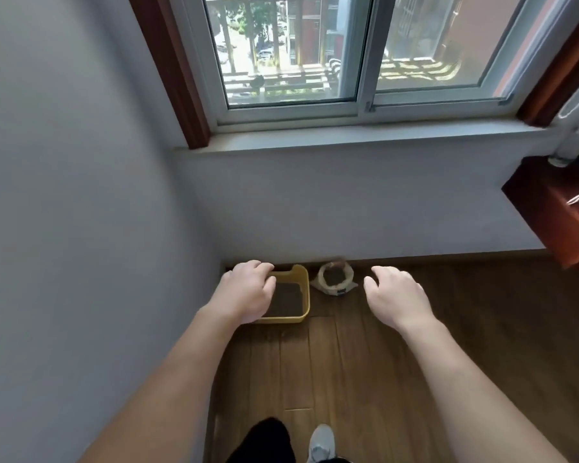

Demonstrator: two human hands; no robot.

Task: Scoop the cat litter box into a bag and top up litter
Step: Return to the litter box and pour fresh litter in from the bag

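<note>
The left grip (pixel 248 292) is stretched forward with its back to the camera and its fingers bent loosely downward, holding nothing. It overlaps the left side of the yellow litter box (pixel 283 318), which stands on the wooden floor (pixel 348 362) in the corner below it. Whether the fingers actually touch the box rim cannot be told from this angle. To the right of this grip's thumb the inside of the box shows, with a layer of dark litter (pixel 286 300) over its bottom. The right grip (pixel 395 299) is released too, palm down, with its fingers spread and slightly curved and nothing between them. Just to the left of its fingertips, and apart from them, a small pale bag (pixel 331 289) sits on the floor against the wall (pixel 348 212), its mouth open and dark litter showing inside. The bag lies between the two grips, closer to the box's far right corner, with a narrow strip of floor between bag and box. Beyond both grips the wall rises to a grey sill (pixel 348 135) under a sliding window (pixel 298 51). Behind the grips, between the two forearms, are a dark trouser leg (pixel 264 439) and a light shoe (pixel 321 441). Far right of the right grip, the corner of a red-brown wooden cabinet (pixel 555 212) juts in.
</note>
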